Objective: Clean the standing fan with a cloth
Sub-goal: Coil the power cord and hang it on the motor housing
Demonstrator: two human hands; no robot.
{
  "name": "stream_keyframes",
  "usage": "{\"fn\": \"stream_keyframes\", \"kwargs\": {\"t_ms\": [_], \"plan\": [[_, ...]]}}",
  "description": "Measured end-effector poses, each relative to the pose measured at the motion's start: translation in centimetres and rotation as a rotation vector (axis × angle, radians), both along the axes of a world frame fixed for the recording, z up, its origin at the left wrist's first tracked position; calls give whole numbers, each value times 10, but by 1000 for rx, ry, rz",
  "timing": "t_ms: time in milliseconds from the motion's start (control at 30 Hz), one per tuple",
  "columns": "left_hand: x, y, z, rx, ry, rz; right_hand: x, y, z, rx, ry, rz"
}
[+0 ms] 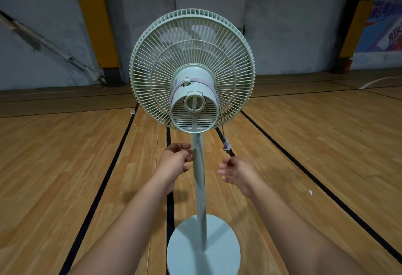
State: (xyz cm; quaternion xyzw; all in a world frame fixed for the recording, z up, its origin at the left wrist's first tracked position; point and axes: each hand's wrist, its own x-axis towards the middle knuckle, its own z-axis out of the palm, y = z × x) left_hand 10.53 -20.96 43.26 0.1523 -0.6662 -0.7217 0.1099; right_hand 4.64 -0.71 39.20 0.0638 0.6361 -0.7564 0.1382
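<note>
Standing fan stands on the wooden floor straight ahead, its pole between the two hands. Left hand is loosely curled just beside the pole, holding nothing; right hand, fingers relaxed and apart, hovers just below the dangling plug.

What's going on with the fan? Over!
Left hand empty beside the pole. Right hand open near the dangling plug. Standing fan upright, cord looped round motor housing. No cloth in view.

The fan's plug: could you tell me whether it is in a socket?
No, the plug dangles free on its cord beside the pole.
</note>
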Motion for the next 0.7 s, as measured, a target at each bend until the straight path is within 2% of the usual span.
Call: {"fn": "stream_keyframes", "kwargs": {"t_ms": [100, 200, 267, 367, 567, 700], "plan": [[-8, 9, -12, -269, 18, 70, 0, -6, -21, 250, -19, 85], [-14, 16, -19, -533, 64, 118, -2, -18, -34, 451, 135, 236], [-18, 20, -21, -620, 95, 126, -5, -29, -40, 521, 231, 362], [-30, 24, -26, -642, 123, 159, -13, -48, -45, 508, 287, 456], [-39, 32, -32, -670, 126, 224, -28, -60, -46, 436, 360, 465], [-42, 34, -37, -559, 174, 239, -32, -59, -51, 439, 385, 448]]}}
